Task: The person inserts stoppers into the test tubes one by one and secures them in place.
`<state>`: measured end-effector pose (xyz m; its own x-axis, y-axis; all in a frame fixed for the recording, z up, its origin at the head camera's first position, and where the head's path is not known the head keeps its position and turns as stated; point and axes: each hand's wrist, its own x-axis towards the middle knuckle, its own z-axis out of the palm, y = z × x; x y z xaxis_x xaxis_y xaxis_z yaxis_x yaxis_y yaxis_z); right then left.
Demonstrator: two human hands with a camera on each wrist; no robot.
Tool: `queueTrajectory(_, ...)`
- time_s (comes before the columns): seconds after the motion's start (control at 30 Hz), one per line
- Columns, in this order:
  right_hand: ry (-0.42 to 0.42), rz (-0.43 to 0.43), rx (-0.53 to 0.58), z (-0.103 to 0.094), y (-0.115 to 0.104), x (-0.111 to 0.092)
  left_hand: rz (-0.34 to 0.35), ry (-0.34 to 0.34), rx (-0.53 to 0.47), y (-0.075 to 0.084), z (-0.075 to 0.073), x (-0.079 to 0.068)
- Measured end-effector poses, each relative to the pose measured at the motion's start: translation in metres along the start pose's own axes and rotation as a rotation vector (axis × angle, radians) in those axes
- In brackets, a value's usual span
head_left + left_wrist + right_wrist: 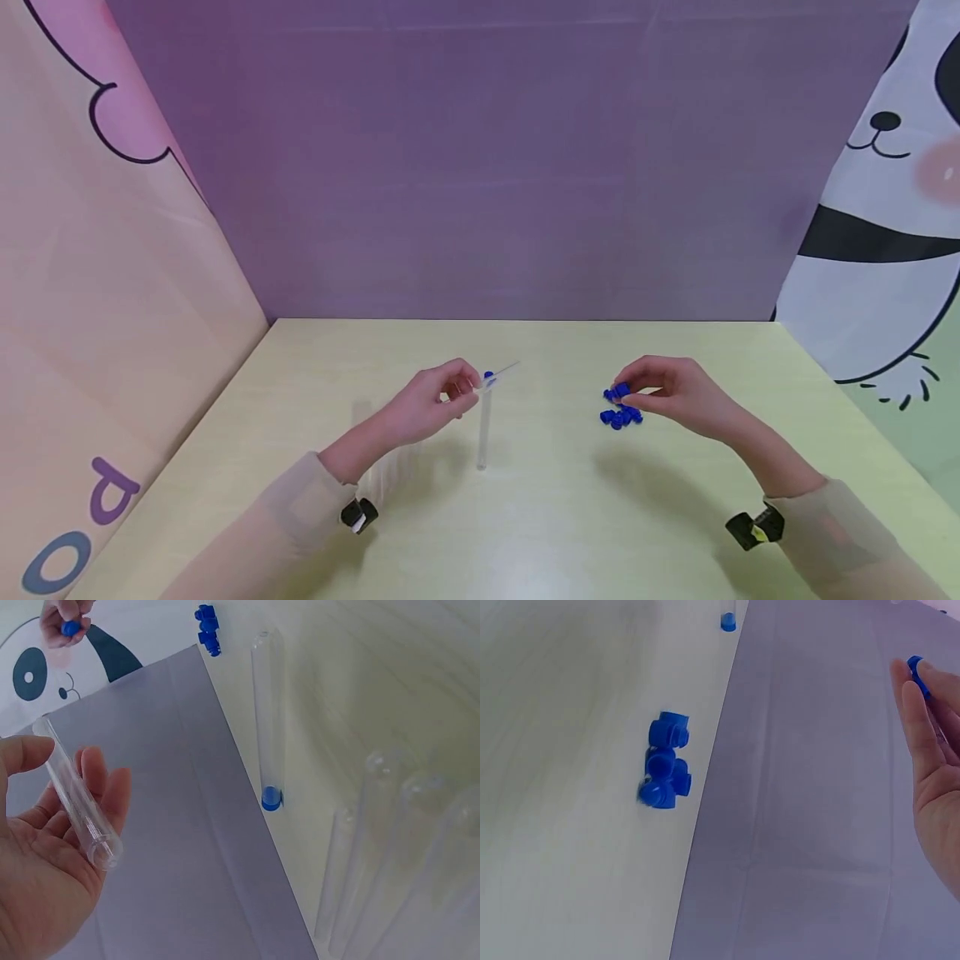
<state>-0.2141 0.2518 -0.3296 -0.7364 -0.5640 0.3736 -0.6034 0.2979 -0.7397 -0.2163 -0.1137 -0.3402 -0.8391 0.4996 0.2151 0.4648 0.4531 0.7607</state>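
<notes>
My left hand (431, 402) pinches a clear test tube (77, 801) between thumb and fingers, its open mouth toward the wrist camera in the left wrist view. A blue cap (919, 675) is pinched between the thumb and fingertips of my right hand (678, 393). Below the right hand, a small cluster of blue caps (662, 761) lies on the table. Between the hands, one test tube (268, 712) with a blue cap (271, 799) on its end lies on the table, apart from both hands.
Several clear test tubes (367, 840) lie side by side on the pale table (540, 517), partly hidden behind the left forearm in the head view. A purple backdrop (495, 167) rises at the table's far edge, with printed cloth panels at both sides.
</notes>
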Motion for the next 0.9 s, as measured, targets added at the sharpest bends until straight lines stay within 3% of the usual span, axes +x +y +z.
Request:
queueTrajectory(0.47, 0.082, -0.022, -0.066, 0.010, -0.014, 0.014, 0.056, -0.008, 0.011, 0.009, 0.005, 0.001)
queueTrajectory(0.9, 0.069, -0.021, 0.013, 0.024, -0.015, 0.025, 0.077, -0.031, 0.027, 0.014, 0.011, 0.000)
